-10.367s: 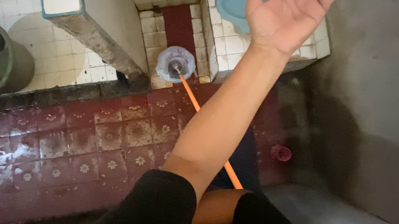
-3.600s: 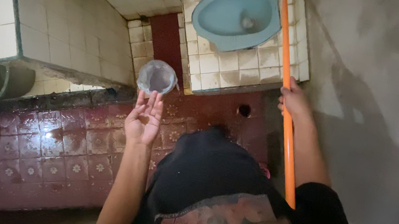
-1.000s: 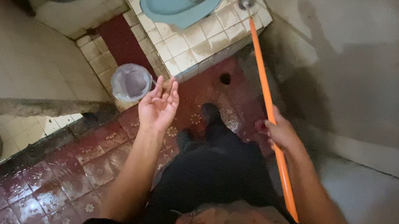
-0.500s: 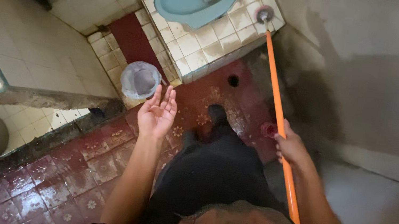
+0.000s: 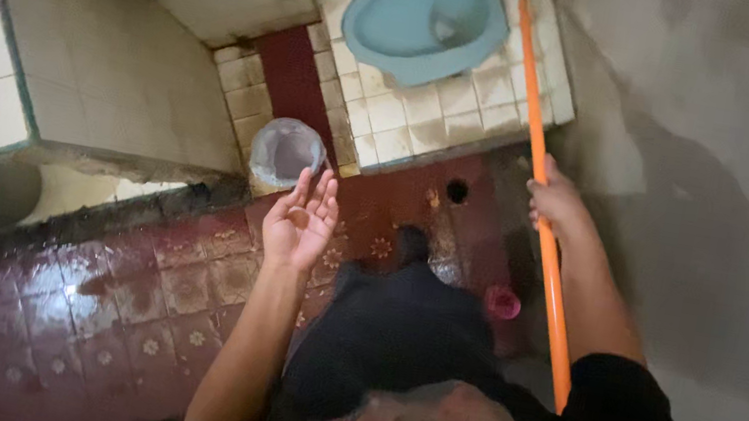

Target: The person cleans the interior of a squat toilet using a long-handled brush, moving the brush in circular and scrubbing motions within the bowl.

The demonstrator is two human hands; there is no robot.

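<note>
Head view, right hand (image 5: 554,198) grip closed on orange pole (image 5: 542,208), left hand (image 5: 302,221) open, empty, above bag-lined bin (image 5: 286,151), contents unclear

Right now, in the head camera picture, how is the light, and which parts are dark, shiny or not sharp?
Head view: dim, uneven light; the blue squat toilet pan and white tiles around it are brightest; the wet dark red patterned floor tiles show small glints; the lower left corner sinks into shadow; the open left hand is slightly soft; the right hand on the long orange stick is fairly clear.
</note>
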